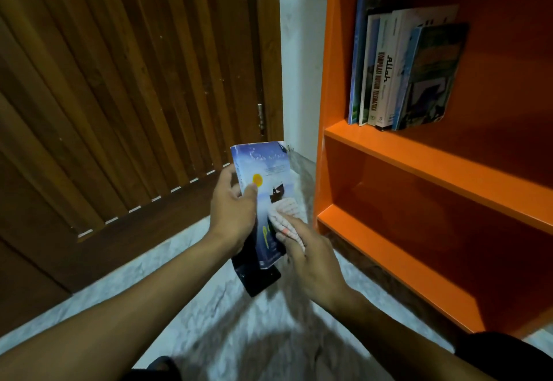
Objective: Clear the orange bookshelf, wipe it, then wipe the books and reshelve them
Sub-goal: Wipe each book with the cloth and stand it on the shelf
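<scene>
My left hand [232, 216] grips a blue paperback [264, 174] by its left edge, thumb on the cover, holding it upright above the floor. My right hand [311, 261] holds a white striped cloth [285, 213] and presses it against the lower right of the cover. The orange bookshelf [419, 153] stands to the right. Several books [401, 69] stand on its upper shelf, the rightmost leaning left. The lower shelves hold nothing.
A dark flat object [260, 282] lies on the pale marble floor [209, 306] just under the held book. A slatted wooden door [119, 96] fills the left. A white wall strip [299, 51] separates door and shelf.
</scene>
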Demonstrator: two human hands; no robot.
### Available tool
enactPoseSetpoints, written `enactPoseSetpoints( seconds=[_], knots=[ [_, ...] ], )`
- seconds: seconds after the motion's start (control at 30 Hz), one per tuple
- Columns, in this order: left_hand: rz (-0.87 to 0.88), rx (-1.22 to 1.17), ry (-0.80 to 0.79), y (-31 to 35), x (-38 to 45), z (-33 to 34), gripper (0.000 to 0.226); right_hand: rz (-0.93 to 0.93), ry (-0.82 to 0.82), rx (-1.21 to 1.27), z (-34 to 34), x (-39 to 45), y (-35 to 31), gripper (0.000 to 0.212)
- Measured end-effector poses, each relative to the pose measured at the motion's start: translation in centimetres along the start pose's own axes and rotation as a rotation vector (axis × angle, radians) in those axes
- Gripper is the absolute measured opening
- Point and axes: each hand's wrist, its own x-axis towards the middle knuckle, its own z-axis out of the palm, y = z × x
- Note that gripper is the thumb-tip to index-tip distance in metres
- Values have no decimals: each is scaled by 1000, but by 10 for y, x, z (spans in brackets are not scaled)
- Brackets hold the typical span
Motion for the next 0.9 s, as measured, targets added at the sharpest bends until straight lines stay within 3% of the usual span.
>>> enactPoseSetpoints(
  seconds=[0.1,0.3,0.37,0.43,0.53,0.63,0.77,0.9],
  knots=[
    [23,24,10,-3,10,-10,27,55,71,155,-8,9,-7,22],
    [-34,93,-37,-11,18,-29,24,432,399,498,-38,37,0,32],
    [-57,122,-110,-12,15,-32,25,418,478,522,-52,42,-7,29],
    [-61,145,-177,-13,10,-32,26,248,529,380,-63,46,-12,29],
    [-87,137,-271,-15,-4,-24,27,-53,441,68,-66,48,-16,15],
    [-122,47,-346,-9,-15,-13,30,-170,273,-222,-55,47,-12,35],
    [-177,-91,-366,2,-18,-9,30,-34,147,-154,-38,39,-4,39],
    [-182,-177,-265,5,-8,-12,32,-165,98,-61,-31,29,-2,40]
  ],
)
